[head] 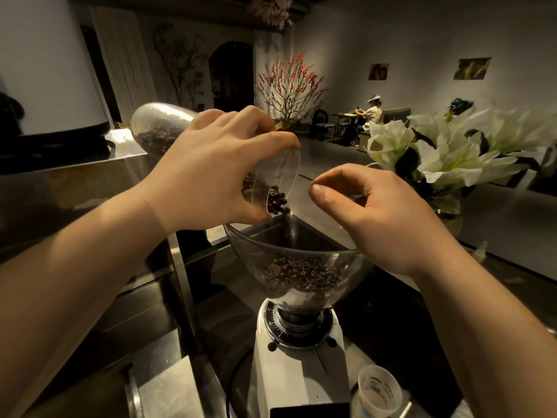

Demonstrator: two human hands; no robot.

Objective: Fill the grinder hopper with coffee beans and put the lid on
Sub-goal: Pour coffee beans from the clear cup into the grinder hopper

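Clear plastic jar [162, 128] tilts in the left hand's [208, 173] wrapped fingers, coffee beans [277, 202] spilling past the fingertips into the grinder hopper [298, 267] below, whose rim the right hand [388, 215] pinches.

The left hand [211, 170] and its tilted clear jar [168, 128] block the near-left rim of the hopper [298, 260]. The right hand [379, 218] sits over the right rim. Between them the hopper mouth lies open. Right of the right hand, white flowers [452, 152] crowd close; below it stands a plastic cup [379, 390].
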